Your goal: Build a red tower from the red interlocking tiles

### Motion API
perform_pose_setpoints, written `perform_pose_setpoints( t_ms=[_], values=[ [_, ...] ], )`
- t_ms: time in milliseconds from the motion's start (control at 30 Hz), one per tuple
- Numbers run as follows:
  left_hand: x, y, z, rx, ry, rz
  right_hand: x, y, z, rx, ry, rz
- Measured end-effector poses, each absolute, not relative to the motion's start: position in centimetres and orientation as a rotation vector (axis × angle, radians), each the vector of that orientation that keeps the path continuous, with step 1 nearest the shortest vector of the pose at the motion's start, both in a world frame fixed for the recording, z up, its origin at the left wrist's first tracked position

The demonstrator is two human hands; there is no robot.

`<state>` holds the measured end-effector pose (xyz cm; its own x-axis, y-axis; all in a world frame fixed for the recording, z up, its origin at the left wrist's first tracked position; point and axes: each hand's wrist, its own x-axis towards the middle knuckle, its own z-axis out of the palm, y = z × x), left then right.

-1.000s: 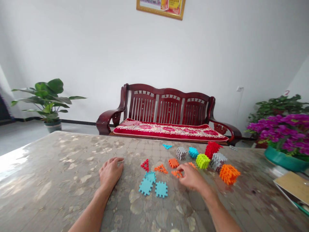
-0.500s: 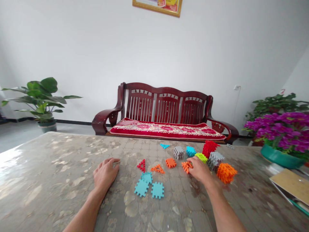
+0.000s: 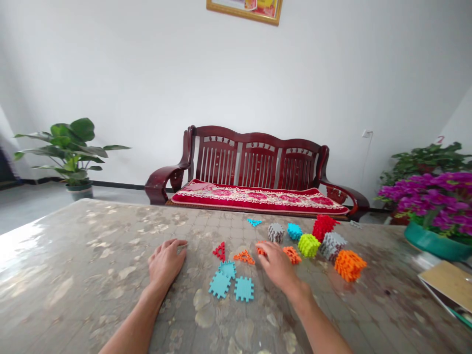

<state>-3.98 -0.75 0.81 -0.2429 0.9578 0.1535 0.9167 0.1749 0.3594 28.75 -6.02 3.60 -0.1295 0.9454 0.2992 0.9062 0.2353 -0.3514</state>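
Observation:
My left hand rests on the table with its fingers loosely stretched and nothing in them. My right hand has its fingers curled over an orange square interlocking tile, which they partly cover. Just right of that hand lies another orange tile piece. To its left are an orange triangle piece and a red triangle piece. Nearer to me lie three flat teal square tiles, two of them overlapping.
Stacks of interlocking tiles stand at the right: grey, blue, yellow-green, red, grey-white and orange. A blue triangle lies behind. A flower pot and a cardboard-coloured pad are at the right edge.
My right hand has moved left, from the right-hand orange piece to the orange square tile. The yellow-green stack is now uncovered. My left hand stays in place on the table.

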Motion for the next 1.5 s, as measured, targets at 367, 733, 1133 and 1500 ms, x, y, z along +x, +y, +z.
perform_pose_setpoints(
  t_ms=[367, 733, 1133, 1500],
  values=[
    [-4.0, -0.8, 0.8, 1.873, 2.311, 0.631, 25.3, -6.3, 2.0, -1.620, -2.354, 0.001],
    [-4.2, -0.5, 0.3, 1.883, 2.302, 0.625, 28.0, -6.0, 1.6, -1.664, -2.027, -0.061],
    [-4.1, -0.5, 0.6, 1.866, 2.306, 0.593, 36.3, -6.1, 2.7, -2.056, -1.641, -0.317],
    [-3.8, -0.8, 0.9, 1.866, 2.311, 0.573, 36.2, -6.5, 2.9, -2.062, -1.666, -0.353]
  ],
)
